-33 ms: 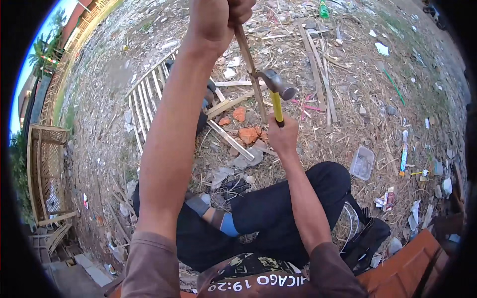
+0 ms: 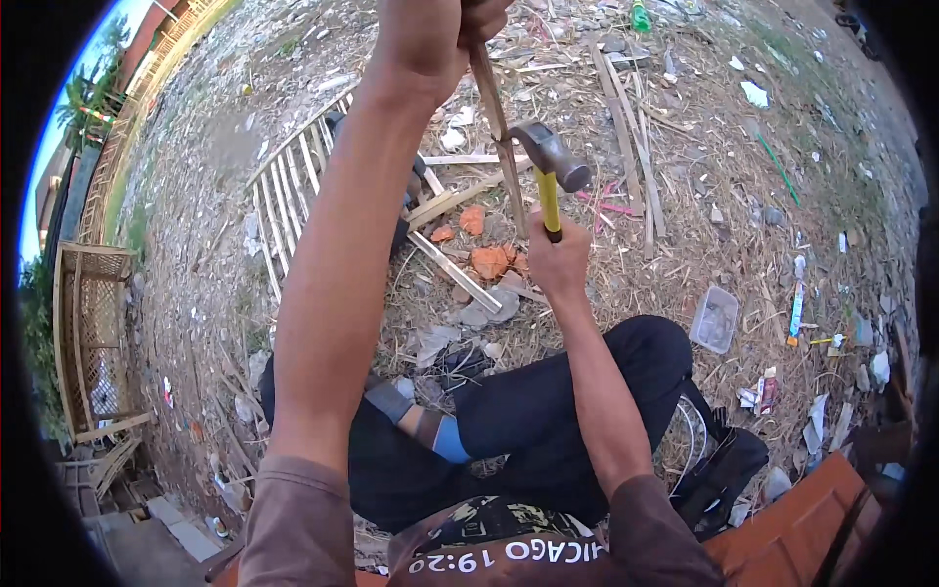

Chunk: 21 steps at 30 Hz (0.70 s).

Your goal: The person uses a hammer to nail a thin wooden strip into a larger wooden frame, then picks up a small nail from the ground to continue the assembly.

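My left hand (image 2: 425, 39), raised high at the top edge, is closed round the upper end of a long thin wooden strip (image 2: 491, 93). The strip slants down toward the littered ground. In my right hand (image 2: 559, 259) is a claw hammer (image 2: 550, 201) with a yellow handle and a grey metal head. Its claw meets the strip about midway along; the striking face points right. Whether a nail sits in the claw cannot be made out. Broken orange brick pieces (image 2: 489, 260) lie just below the strip's lower end.
A slatted wooden frame (image 2: 289, 191) lies beyond my left forearm, with loose wood pieces (image 2: 455, 272) near it. More strips (image 2: 631, 147) lie ahead to the right. A clear plastic tub (image 2: 715, 320) stands beside my bent knee. A dark bag (image 2: 729, 470) rests at my right.
The hammer and my right hand have shifted slightly up and to the right. My left hand and the strip have moved a little to the right. Both grips stay the same.
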Available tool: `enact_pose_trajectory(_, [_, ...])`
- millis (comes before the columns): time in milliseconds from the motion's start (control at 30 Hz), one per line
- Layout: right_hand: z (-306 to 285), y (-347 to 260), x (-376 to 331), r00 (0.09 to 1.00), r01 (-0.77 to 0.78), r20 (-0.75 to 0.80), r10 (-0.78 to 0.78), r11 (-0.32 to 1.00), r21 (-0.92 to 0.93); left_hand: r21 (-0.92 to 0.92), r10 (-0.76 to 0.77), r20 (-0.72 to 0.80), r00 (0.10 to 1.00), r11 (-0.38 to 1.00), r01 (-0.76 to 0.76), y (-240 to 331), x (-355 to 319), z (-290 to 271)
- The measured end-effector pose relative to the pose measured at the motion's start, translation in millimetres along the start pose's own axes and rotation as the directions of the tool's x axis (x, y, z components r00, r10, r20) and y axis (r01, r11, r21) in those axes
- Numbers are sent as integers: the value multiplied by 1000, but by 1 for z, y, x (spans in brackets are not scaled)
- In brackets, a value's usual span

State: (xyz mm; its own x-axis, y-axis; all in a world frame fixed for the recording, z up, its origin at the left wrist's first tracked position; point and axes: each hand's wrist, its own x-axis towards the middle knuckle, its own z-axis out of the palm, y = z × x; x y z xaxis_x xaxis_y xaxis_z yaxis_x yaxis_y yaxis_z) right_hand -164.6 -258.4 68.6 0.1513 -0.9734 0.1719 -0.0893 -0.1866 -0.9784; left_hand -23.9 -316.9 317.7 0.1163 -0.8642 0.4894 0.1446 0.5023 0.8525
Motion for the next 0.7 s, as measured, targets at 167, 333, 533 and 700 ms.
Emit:
enact_pose_trajectory(167, [-7, 27, -9, 998, -51, -33, 47, 990, -135, 165, 19, -140, 990, 986, 4, -7, 4, 1])
enact_pose_trajectory(333, [-7, 1, -2, 999, -4, -51, -1, 994, -108, 249, 60, -271, 961, 968, 10, -11, 4, 17])
enact_pose_trajectory(533, [-10, 19, -13, 998, -50, -39, 43, 976, -214, 315, 75, -367, 927, 948, 48, -18, 14, 26])
enact_pose_trajectory(700, [-13, 0, -4, 999, -34, -14, 33, 988, -151, 368, 131, -390, 911, 929, 24, -20, 15, 28])
